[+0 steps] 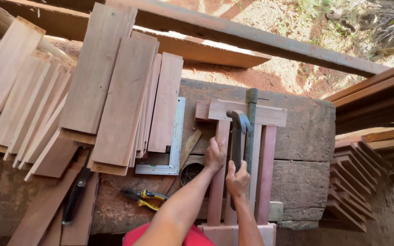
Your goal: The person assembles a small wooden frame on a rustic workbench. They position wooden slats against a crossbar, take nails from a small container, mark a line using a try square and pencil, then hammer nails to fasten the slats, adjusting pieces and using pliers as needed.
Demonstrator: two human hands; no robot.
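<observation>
1. Here, the right hand [238, 181] has its fingers closed around the handle of a dark claw hammer [238, 132], whose head lies far from the person over the crosspiece.
2. The left hand [215, 155] presses down on a reddish slat [218, 182], fingers curled over its edge.
3. The slats belong to a wooden frame [247, 114] lying on the worn table [302, 136], with a greenish metal bar [251, 109] running through it.
4. Just left of the left hand sits a round tin [190, 171]; what it holds is too dark to tell.
5. Further left lies a metal try square [175, 141], and nearer, yellow-handled pliers [144, 198].
6. Stacked boards [115, 100] crowd the left side; a dark-handled tool [75, 198] lies below them.
7. More stepped planks [352, 182] stand right.
</observation>
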